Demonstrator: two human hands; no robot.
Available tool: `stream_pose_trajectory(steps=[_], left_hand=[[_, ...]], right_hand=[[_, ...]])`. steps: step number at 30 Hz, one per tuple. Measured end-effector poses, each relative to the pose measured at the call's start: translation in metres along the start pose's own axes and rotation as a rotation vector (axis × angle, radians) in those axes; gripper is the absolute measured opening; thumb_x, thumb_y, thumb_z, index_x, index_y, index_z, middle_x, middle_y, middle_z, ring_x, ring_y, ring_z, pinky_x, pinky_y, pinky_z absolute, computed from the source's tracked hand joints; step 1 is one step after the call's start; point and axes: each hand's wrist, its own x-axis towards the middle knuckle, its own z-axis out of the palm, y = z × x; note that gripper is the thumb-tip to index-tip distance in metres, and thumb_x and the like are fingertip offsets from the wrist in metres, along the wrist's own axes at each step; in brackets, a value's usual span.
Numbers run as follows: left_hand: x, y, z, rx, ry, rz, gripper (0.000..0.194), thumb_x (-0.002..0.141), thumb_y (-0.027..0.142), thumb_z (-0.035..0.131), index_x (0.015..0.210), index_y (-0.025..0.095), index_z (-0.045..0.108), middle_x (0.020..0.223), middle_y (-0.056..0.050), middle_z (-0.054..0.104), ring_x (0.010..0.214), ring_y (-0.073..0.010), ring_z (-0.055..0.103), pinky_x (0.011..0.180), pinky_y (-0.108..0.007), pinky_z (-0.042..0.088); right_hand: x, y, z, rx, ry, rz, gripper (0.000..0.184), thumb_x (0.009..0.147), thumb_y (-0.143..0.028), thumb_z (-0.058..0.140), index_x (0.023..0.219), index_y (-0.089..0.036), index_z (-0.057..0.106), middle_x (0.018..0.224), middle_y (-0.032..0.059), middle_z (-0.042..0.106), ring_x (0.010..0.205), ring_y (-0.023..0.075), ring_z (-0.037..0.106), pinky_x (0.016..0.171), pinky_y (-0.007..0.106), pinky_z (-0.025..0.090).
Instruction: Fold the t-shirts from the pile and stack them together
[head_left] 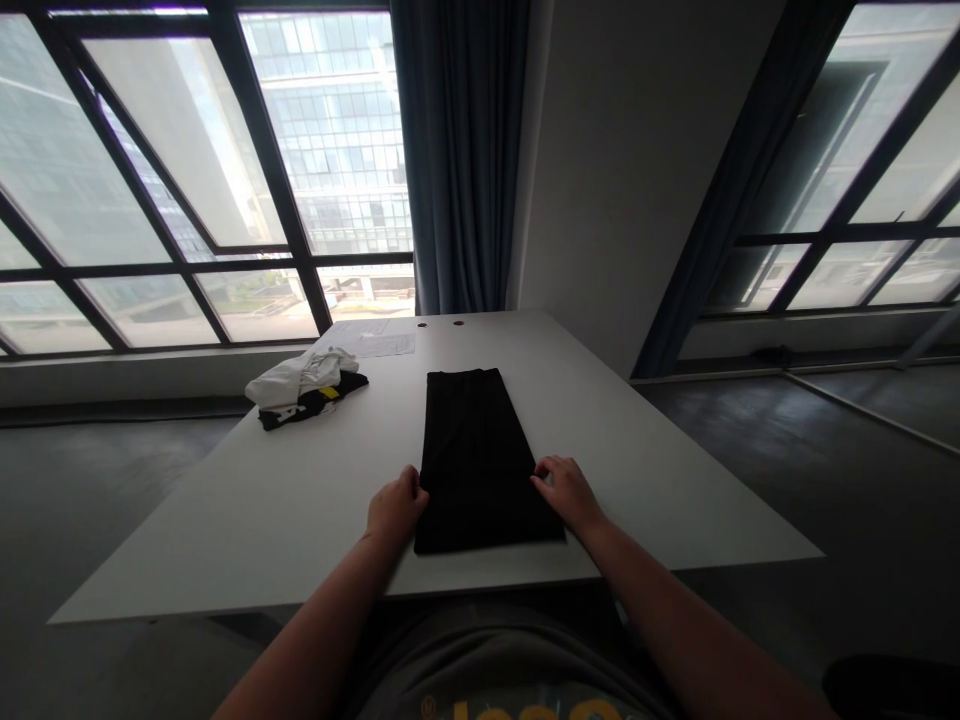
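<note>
A black garment (476, 430), folded into a long rectangle, lies flat on the white table (637, 480) in front of me. Its exact kind cannot be made out. A crease or layer edge runs across it at the height of my hands. My left hand (399, 508) is closed, pinching the garment's left edge. On the opposite side, my right hand (568, 490) has thumb and fingers pinched at the right edge. The near end of the garment lies a little short of the table's front edge.
To the left, a crumpled pile of white cloth (296, 380) and black cloth with a yellow patch (330, 393) rests near the table's edge. Sheets of paper (379, 345) lie at the back. Two small dark round spots (458, 323) are near the far edge, before a blue curtain (465, 150).
</note>
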Motion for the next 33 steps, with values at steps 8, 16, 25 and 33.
stream_pose_trajectory(steps=[8, 16, 25, 33], left_hand=[[-0.005, -0.002, -0.003, -0.038, -0.024, 0.047, 0.012, 0.098, 0.033, 0.053, 0.106, 0.026, 0.059, 0.093, -0.003, 0.076, 0.086, -0.0223, 0.071, 0.071, -0.029, 0.040], [-0.027, -0.023, -0.003, -0.229, -0.063, 0.240, 0.018, 0.096, 0.037, 0.058, 0.112, 0.029, 0.058, 0.086, 0.003, 0.073, 0.076, -0.0172, 0.068, 0.070, -0.027, 0.040], [-0.050, -0.030, -0.008, -0.260, -0.125, 0.337, 0.028, 0.091, 0.034, 0.060, 0.118, 0.028, 0.060, 0.085, 0.002, 0.071, 0.077, -0.0177, 0.067, 0.072, -0.029, 0.043], [-0.056, -0.033, -0.005, -0.314, -0.071, 0.416, 0.032, 0.091, 0.030, 0.061, 0.122, 0.026, 0.061, 0.099, -0.002, 0.072, 0.089, -0.0190, 0.067, 0.083, -0.031, 0.047]], right_hand=[[0.000, 0.002, 0.001, 0.023, -0.007, 0.007, 0.014, 0.091, -0.026, 0.053, 0.086, -0.023, 0.066, 0.092, 0.0080, 0.070, 0.093, 0.0259, 0.063, 0.092, 0.041, 0.048], [-0.021, -0.005, -0.019, 0.142, 0.025, 0.120, 0.028, 0.095, -0.041, 0.050, 0.102, -0.022, 0.070, 0.086, 0.0063, 0.069, 0.084, 0.0247, 0.065, 0.083, 0.038, 0.050], [-0.052, -0.023, -0.043, 0.185, -0.151, 0.000, 0.025, 0.092, -0.043, 0.059, 0.105, -0.024, 0.069, 0.080, 0.0007, 0.066, 0.074, 0.0202, 0.061, 0.078, 0.036, 0.047], [-0.060, -0.021, -0.043, 0.246, -0.236, 0.022, 0.031, 0.086, -0.040, 0.066, 0.111, -0.024, 0.068, 0.084, -0.0003, 0.066, 0.077, 0.0188, 0.061, 0.077, 0.033, 0.048]])
